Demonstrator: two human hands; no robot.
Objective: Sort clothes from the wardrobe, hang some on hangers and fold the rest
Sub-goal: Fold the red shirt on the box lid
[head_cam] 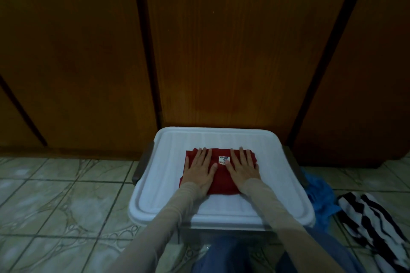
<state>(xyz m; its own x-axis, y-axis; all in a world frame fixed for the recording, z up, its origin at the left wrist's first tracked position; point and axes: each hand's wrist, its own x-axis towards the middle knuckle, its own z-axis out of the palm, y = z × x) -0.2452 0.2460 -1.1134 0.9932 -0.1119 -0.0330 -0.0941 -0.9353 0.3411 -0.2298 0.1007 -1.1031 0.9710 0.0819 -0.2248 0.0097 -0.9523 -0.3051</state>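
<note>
A red garment point(221, 175) lies folded into a compact rectangle on a white lid point(221, 139), which caps a storage bin on the tiled floor point(55, 195) in front of closed wooden wardrobe doors point(244, 40). The garment sits near the lid's middle, with a rim of bare white plastic showing on every side of it.

Both hands press flat on the cloth — fingers straight and slightly spread, palms down, gripping nothing. The left hand point(199, 169) covers the garment's left half, its fingertips reaching the far edge. The right hand point(241, 168) covers the right half in the same way. Between the two thumbs a small white label point(223, 159) shows on the red fabric (its print is too small to read), and the right thumb touches its lower corner.

Pale beige sleeves point(175, 210) run from the wrists back toward the camera.

To the right of the bin, a crumpled blue cloth point(321, 195) lies on the floor against the bin's side. Just beyond it — nearer the frame's right edge — lies a black-and-white striped garment point(372, 224), loosely spread on the tiles. The person's blue-clad legs point(221, 257) show at the bottom edge, close to the bin.
</note>
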